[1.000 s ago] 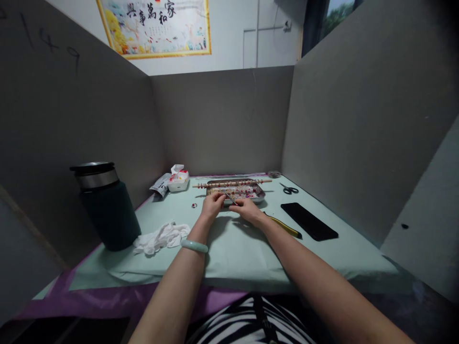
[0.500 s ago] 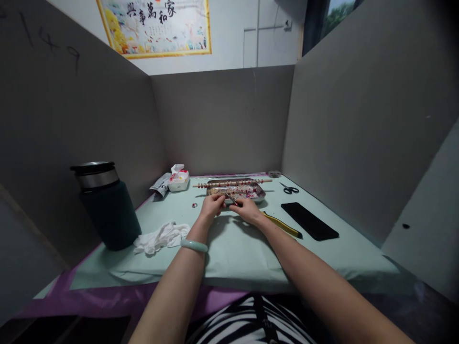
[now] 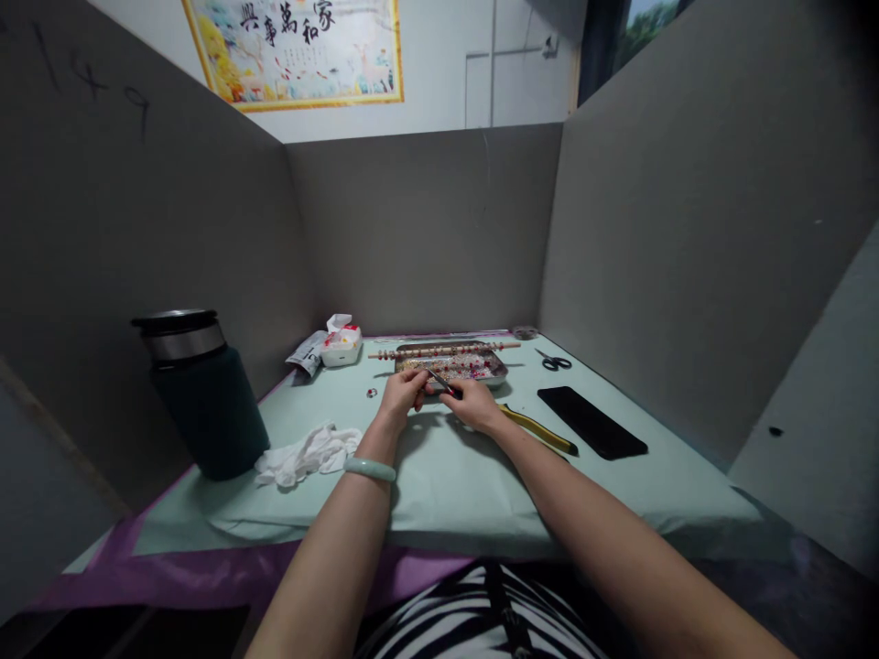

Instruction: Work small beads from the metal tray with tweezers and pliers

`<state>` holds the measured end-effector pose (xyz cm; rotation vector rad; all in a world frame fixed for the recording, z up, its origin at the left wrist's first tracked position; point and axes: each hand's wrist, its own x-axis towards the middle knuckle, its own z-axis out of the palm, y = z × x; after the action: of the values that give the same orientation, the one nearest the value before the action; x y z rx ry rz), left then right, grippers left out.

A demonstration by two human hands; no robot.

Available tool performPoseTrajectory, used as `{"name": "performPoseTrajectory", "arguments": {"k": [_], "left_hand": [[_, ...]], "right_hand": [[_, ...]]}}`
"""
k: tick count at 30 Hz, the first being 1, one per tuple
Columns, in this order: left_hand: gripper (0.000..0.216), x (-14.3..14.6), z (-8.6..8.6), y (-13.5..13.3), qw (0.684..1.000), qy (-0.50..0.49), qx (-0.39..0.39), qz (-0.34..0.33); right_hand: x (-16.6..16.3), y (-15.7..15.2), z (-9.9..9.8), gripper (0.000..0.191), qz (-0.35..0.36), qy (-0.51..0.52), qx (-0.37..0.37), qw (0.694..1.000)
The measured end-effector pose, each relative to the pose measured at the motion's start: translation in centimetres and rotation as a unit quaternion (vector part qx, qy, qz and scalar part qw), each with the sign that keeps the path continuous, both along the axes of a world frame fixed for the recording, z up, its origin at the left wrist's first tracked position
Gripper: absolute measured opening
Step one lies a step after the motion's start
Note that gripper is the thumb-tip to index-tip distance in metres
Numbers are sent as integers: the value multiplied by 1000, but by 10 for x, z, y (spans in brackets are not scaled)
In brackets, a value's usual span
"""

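Observation:
My left hand (image 3: 403,395), with a pale green bangle (image 3: 369,469) on the wrist, is closed with its fingertips pinched together. Whatever lies between them is too small to make out. My right hand (image 3: 475,404) grips a slim pointed metal tool (image 3: 441,382) with a dark and red handle. Its silver tip points up and left, close to my left fingertips. Just beyond both hands stands a metal tray (image 3: 500,376) of small mixed beads. A wooden stick (image 3: 412,351) strung with small red beaded pieces lies across it.
Yellow-handled pliers (image 3: 539,431) lie beside my right wrist, with a black phone (image 3: 591,423) and scissors (image 3: 553,361) further right. At left are a dark green bottle (image 3: 210,403), white gloves (image 3: 309,455), a beaded ring (image 3: 372,393) and a white box (image 3: 341,348). Grey partitions enclose the table.
The metal tool has tilted a little, and more of its silver tip and handle shows between my hands. My left fingers have shifted slightly. Everything on the table stays in place.

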<state>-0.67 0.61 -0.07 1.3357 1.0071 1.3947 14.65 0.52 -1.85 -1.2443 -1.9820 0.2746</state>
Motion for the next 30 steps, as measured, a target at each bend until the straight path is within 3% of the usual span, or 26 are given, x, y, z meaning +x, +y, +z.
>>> {"name": "performPoseTrajectory", "arguments": {"k": [5, 10, 21, 30], "left_hand": [[31, -3, -2, 2, 1000, -2, -16, 3], [32, -8, -2, 3, 989, -97, -47, -100], [24, -5, 3, -3, 991, -79, -86, -72], [26, -5, -1, 2, 996, -48, -56, -44]], "right_hand": [[-1, -1, 0, 20, 18, 11, 3, 1000], [-1, 3, -1, 22, 100, 74, -31, 992], [3, 5, 4, 23, 61, 97, -45, 992], [2, 3, 1, 24, 43, 25, -36, 998]]}}
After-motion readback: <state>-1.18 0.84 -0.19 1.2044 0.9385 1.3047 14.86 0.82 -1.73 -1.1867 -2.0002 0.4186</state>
